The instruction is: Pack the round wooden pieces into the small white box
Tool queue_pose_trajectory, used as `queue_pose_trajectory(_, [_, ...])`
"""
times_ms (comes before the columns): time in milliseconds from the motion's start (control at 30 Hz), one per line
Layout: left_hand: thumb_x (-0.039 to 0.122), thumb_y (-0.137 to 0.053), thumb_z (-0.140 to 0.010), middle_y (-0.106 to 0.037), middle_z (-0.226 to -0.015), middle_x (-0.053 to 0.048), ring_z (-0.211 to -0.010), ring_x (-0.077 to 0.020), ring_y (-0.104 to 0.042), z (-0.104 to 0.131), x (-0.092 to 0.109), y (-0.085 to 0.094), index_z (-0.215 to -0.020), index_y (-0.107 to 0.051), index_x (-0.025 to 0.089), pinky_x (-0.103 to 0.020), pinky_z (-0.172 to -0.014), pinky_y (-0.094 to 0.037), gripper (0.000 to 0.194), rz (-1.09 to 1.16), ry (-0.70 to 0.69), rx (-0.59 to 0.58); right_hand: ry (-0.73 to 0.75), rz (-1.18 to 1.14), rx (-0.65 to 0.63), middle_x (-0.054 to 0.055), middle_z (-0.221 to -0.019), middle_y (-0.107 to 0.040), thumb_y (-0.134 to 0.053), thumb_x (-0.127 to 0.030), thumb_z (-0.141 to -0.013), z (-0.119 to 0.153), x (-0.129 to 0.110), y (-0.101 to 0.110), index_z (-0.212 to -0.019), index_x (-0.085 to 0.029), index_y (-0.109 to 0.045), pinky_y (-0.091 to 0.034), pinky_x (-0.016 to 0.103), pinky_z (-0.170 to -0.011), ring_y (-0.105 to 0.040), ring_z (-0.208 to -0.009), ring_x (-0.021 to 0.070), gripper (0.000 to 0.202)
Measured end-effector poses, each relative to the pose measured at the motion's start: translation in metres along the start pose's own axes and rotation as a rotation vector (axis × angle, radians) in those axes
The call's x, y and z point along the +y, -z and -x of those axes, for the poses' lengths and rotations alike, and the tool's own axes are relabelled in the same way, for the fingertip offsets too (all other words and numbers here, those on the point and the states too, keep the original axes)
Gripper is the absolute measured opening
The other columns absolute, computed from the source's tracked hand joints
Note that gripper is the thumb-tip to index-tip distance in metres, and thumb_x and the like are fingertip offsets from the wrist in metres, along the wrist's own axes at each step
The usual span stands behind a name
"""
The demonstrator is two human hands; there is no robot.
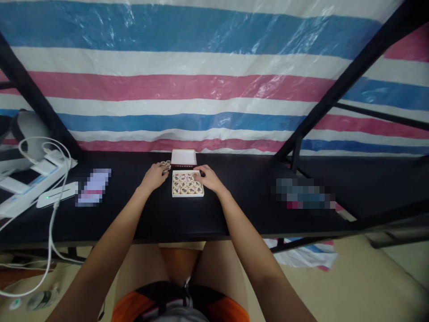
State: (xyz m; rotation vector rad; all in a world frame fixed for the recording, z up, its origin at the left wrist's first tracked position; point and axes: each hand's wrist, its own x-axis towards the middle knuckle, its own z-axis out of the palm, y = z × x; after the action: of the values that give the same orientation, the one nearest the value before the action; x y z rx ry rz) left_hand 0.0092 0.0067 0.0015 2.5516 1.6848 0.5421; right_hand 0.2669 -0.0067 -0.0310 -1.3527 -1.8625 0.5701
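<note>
A small white box (187,195) stands on the black table, filled with rows of round, pale xiangqi pieces (183,184) marked with black and red characters. My right hand (209,178) reaches over the box's far right corner, thumb and forefinger apart around a piece there. Left of the box, my left hand (154,177) has its fingers curled at a small cluster of loose xiangqi pieces (163,163), with a piece between thumb and fingers. Behind the box lies its white lid (183,157), inner side up. The fingertips of the left hand are partly hidden.
A blurred-out phone-like item (94,187) and a white device (57,195) with a green light lie left, beside white cables (52,223). Another blurred item (303,193) lies right. Black metal posts (318,89) and a striped plastic sheet (187,87) bound the table.
</note>
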Motion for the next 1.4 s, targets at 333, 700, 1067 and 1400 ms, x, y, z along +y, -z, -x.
queue_pose_trajectory(333, [0.031, -0.043, -0.088, -0.058, -0.106, -0.01, -0.099, -0.023, -0.051, 0.0, 0.001, 0.005, -0.112, -0.063, 0.019, -0.034, -0.088, -0.042, 0.033, -0.126, 0.05, -0.065, 0.009, 0.015, -0.03, 0.003, -0.102, -0.055, -0.062, -0.031, -0.075, 0.001, -0.002, 0.002, -0.104, -0.021, -0.065, -0.043, 0.03, -0.087, -0.056, -0.085, 0.0145, 0.03])
queue_pose_trajectory(700, [0.027, -0.05, -0.083, -0.058, -0.103, -0.012, -0.098, -0.0264, -0.053, 0.002, 0.007, 0.008, -0.098, -0.063, 0.018, -0.036, -0.082, -0.046, 0.022, -0.111, 0.049, -0.048, 0.011, 0.038, 0.016, 0.004, -0.098, -0.056, -0.057, -0.029, -0.08, 0.002, -0.004, 0.002, -0.101, -0.019, -0.065, -0.042, 0.028, -0.084, -0.055, -0.079, 0.0124, 0.024])
queue_pose_trajectory(1067, [0.019, -0.047, -0.082, -0.057, -0.111, -0.014, -0.097, -0.0245, -0.058, 0.005, 0.015, 0.009, -0.104, -0.06, 0.014, -0.033, -0.082, -0.047, 0.026, -0.074, -0.016, -0.098, 0.01, 0.04, 0.023, 0.003, -0.095, -0.058, -0.051, -0.025, -0.085, 0.0, -0.003, 0.001, -0.098, -0.02, -0.066, -0.042, 0.028, -0.085, -0.056, -0.08, 0.0123, 0.02])
queue_pose_trajectory(1400, [0.017, -0.048, -0.078, -0.062, -0.098, -0.01, -0.086, -0.0208, -0.06, 0.005, 0.014, 0.014, -0.089, -0.061, 0.017, -0.03, -0.077, -0.046, 0.017, -0.044, 0.002, -0.127, 0.014, 0.033, 0.014, 0.004, -0.097, -0.059, -0.042, -0.021, -0.088, -0.002, -0.002, 0.0, -0.1, -0.021, -0.066, -0.039, 0.028, -0.09, -0.057, -0.093, 0.0148, 0.026])
